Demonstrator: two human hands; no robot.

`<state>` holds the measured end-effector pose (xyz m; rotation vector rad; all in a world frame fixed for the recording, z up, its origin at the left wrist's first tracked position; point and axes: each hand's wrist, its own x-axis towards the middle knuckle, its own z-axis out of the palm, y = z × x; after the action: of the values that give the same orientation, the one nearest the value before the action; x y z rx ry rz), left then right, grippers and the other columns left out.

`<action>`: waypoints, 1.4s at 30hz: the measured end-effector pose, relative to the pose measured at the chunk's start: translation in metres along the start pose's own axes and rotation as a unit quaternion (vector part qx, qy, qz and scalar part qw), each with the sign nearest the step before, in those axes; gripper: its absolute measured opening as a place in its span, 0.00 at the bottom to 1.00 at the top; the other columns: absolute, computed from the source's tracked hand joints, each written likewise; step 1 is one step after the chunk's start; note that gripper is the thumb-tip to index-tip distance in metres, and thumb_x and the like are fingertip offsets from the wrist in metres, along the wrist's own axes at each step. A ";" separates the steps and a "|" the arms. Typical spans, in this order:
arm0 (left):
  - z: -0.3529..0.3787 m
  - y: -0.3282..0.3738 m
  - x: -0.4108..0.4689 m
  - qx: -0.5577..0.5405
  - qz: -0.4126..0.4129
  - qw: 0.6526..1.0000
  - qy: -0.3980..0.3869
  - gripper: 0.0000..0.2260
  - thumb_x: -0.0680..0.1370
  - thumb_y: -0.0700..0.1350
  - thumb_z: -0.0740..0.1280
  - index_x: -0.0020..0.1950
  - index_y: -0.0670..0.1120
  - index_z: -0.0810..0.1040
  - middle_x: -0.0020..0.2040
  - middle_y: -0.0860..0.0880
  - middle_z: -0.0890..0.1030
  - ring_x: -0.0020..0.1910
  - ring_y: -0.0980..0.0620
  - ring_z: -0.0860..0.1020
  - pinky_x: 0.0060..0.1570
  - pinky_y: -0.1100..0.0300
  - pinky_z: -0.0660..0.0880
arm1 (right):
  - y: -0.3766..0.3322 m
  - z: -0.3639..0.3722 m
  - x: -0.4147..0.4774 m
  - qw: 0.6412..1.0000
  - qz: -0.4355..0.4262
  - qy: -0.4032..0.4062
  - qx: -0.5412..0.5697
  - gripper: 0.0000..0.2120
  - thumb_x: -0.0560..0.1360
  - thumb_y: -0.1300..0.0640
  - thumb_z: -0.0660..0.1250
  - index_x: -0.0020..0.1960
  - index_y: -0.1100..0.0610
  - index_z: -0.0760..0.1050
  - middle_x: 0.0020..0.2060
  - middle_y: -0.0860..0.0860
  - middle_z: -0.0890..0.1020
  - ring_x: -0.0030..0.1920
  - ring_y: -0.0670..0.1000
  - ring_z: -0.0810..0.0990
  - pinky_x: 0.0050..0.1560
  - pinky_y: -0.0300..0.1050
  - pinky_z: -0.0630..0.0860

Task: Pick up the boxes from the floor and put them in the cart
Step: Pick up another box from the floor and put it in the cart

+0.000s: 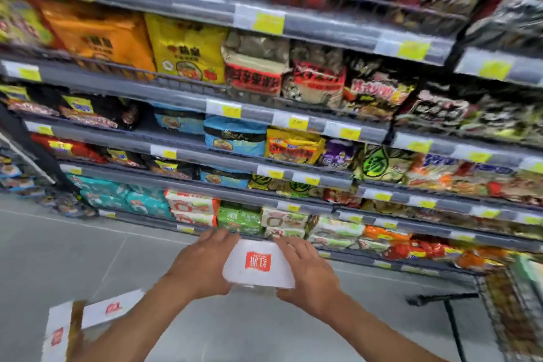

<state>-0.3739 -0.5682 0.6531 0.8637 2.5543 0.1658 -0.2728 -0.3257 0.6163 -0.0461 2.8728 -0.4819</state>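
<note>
A supermarket aisle runs ahead, its grey shelves (188,97) packed with bright noodle packets above a pale tiled floor (58,247), and the whole view is smeared by motion. The left hand (202,261) and right hand (308,267) press in from either side of a white box (258,269) with a red logo, clamping it in the air in front of the body, while at least one more white box (97,314) lies on the floor at lower left. This looks like the carrying step: the next move calls for swinging the held box to the right, over the wire cart (511,317) at the frame's edge, and lowering it inside before the hands part.
</note>
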 end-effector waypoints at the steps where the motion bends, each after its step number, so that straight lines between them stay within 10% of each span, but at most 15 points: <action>1: -0.006 0.025 0.002 0.005 0.014 1.000 -0.005 0.41 0.67 0.60 0.72 0.77 0.57 0.59 0.71 0.54 0.66 0.70 0.50 0.64 0.63 0.52 0.73 | 0.015 -0.012 -0.020 1.000 0.009 0.009 0.003 0.49 0.69 0.36 0.71 0.81 0.42 0.47 0.76 0.45 0.60 0.76 0.50 0.56 0.71 0.52 0.69; 17: -0.021 0.366 0.099 0.098 0.282 0.952 -0.067 0.31 0.64 0.63 0.71 0.65 0.64 0.65 0.56 0.55 0.72 0.62 0.49 0.71 0.59 0.48 0.75 | 0.214 -0.110 -0.278 0.959 0.237 0.153 0.027 0.48 0.68 0.26 0.68 0.79 0.45 0.56 0.71 0.45 0.67 0.70 0.51 0.63 0.64 0.53 0.74; 29: -0.009 0.547 0.178 0.071 0.465 0.877 -0.100 0.44 0.67 0.62 0.71 0.80 0.60 0.57 0.79 0.56 0.58 0.77 0.52 0.58 0.72 0.48 0.67 | 0.294 -0.143 -0.381 0.872 0.431 0.222 0.062 0.47 0.66 0.28 0.69 0.79 0.44 0.57 0.73 0.43 0.66 0.71 0.48 0.63 0.67 0.60 0.72; 36: -0.008 0.618 0.272 -0.092 0.455 0.873 -0.152 0.56 0.71 0.56 0.79 0.82 0.60 0.38 0.82 0.58 0.46 0.80 0.49 0.56 0.73 0.47 0.66 | 0.369 -0.180 -0.385 0.811 0.515 0.262 0.094 0.50 0.64 0.29 0.74 0.79 0.46 0.60 0.74 0.44 0.67 0.73 0.50 0.65 0.70 0.46 0.66; 42: -0.006 0.650 0.357 -0.126 0.403 0.854 -0.303 0.50 0.71 0.55 0.79 0.83 0.51 0.51 0.79 0.50 0.63 0.72 0.51 0.68 0.65 0.58 0.71 | 0.423 -0.209 -0.378 0.763 0.556 0.299 0.138 0.50 0.63 0.34 0.79 0.78 0.45 0.60 0.73 0.44 0.67 0.72 0.48 0.65 0.72 0.49 0.66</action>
<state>-0.2727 0.1662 0.6878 1.5341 1.4347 0.3927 0.0499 0.1664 0.7535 2.0235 2.6023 -0.6835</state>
